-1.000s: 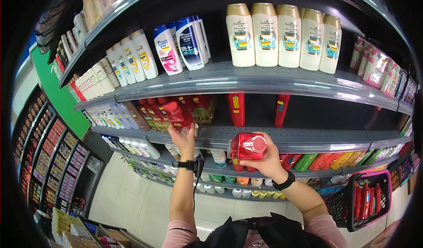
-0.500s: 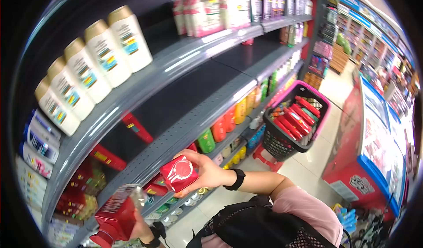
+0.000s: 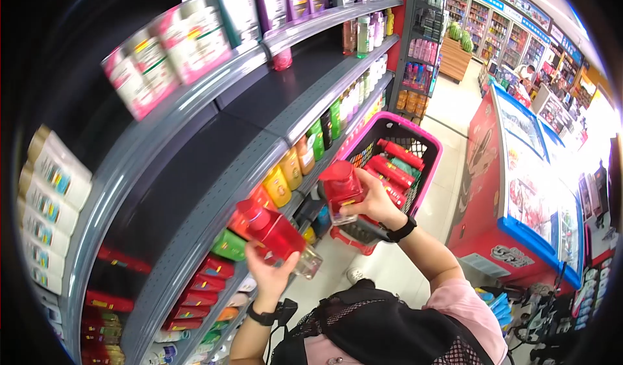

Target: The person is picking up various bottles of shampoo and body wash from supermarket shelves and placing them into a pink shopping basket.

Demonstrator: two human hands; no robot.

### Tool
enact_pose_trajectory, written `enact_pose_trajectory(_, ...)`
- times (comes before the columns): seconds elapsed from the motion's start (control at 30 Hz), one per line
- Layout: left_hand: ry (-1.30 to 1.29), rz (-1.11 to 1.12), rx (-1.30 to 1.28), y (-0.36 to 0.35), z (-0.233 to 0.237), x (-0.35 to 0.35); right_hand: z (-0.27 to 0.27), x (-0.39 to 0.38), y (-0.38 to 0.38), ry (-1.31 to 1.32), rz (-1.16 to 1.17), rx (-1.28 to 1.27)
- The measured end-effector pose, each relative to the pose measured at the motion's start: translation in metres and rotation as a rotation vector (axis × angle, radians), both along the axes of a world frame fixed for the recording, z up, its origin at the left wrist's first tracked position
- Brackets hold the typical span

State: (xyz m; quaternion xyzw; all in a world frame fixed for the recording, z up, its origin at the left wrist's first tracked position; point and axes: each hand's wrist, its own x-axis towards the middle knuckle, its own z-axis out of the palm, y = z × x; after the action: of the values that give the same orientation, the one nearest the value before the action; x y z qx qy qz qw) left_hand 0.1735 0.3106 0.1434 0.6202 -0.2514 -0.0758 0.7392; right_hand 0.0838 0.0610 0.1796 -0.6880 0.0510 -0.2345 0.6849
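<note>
My left hand [image 3: 271,273] is closed on a red bottle [image 3: 280,236], which tilts with its red cap up to the left and a see-through base at lower right. Its fingers wrap the underside, in front of the lower shelf. A similar red bottle [image 3: 342,193] is gripped by my right hand [image 3: 376,201], cap upward, at the near side of the shopping basket [image 3: 433,146]. That basket is black with a pink rim and contains several red bottles [image 3: 392,169] and a green item.
Shelving [image 3: 195,164] runs along the left, with white bottles [image 3: 55,177], boxed packs [image 3: 172,47] and red bottles [image 3: 198,290] on it. A red step stool [image 3: 354,240] stands beneath the basket. An ice-cream freezer [image 3: 483,190] stands across the aisle.
My view has shifted along the shelf toward the basket. Both hands have moved right with their red bottles, the right one now beside the basket.
</note>
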Motion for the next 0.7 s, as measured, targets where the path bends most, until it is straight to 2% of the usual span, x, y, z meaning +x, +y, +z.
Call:
enact_pose_trajectory(0.03,-0.186,0.020,0.126,-0.066,-0.012,0.007,-0.004,-0.010,-0.057,0.062,-0.068,-0.042)
enact_pose_trajectory(0.07,-0.142,-0.036,0.143,-0.102,-0.024,0.006,-0.012,-0.016,-0.093,0.071,-0.086,0.037)
enact_pose_trajectory(0.1,0.014,-0.111,0.119,-0.117,-0.043,0.008,-0.014,-0.021,-0.099,0.076,-0.117,0.083)
enact_pose_trajectory(0.13,0.170,-0.191,0.109,-0.171,-0.064,0.010,-0.027,-0.026,-0.146,0.079,-0.154,0.144)
enact_pose_trajectory(0.17,0.214,-0.238,0.051,-0.206,-0.064,0.006,-0.045,-0.027,-0.186,0.051,-0.183,0.151)
enact_pose_trajectory(0.2,0.254,-0.285,-0.022,-0.210,-0.058,0.002,-0.048,-0.027,-0.180,0.015,-0.200,0.079)
enact_pose_trajectory(0.23,0.132,-0.251,0.161,-0.271,-0.072,0.002,-0.063,-0.031,-0.233,0.105,-0.238,0.134)
enact_pose_trajectory(0.27,0.119,-0.283,0.219,-0.305,-0.085,0.002,-0.075,-0.035,-0.269,0.197,-0.272,0.187)
enact_pose_trajectory(0.3,0.176,-0.370,0.231,-0.320,-0.076,0.005,-0.078,-0.034,-0.274,0.199,-0.278,0.128)
enact_pose_trajectory(0.33,0.256,-0.448,0.251,-0.361,-0.077,-0.001,-0.082,-0.034,-0.319,0.299,-0.298,0.108)
enact_pose_trajectory(0.37,0.263,-0.443,0.253,-0.389,-0.077,-0.005,-0.088,-0.033,-0.343,0.341,-0.306,0.081)
enact_pose_trajectory(0.4,0.321,-0.351,0.450,-0.399,-0.075,-0.011,-0.092,-0.032,-0.348,0.378,-0.323,0.046)
enact_pose_trajectory(0.43,0.380,-0.243,0.662,-0.436,-0.085,-0.013,-0.110,-0.021,-0.389,0.433,-0.342,-0.007)
enact_pose_trajectory(0.47,0.397,-0.243,0.736,-0.460,-0.098,-0.014,-0.138,-0.015,-0.424,0.472,-0.336,-0.048)
enact_pose_trajectory(0.53,0.657,-0.343,0.726,-0.488,-0.092,-0.016,-0.138,-0.004,-0.443,0.598,-0.339,-0.166)
enact_pose_trajectory(0.67,0.584,-0.211,0.833,-0.546,-0.143,-0.015,-0.192,0.019,-0.491,0.720,-0.383,-0.320)
enact_pose_trajectory(0.7,0.612,-0.216,0.848,-0.549,-0.136,-0.013,-0.187,0.020,-0.489,0.756,-0.355,-0.306)
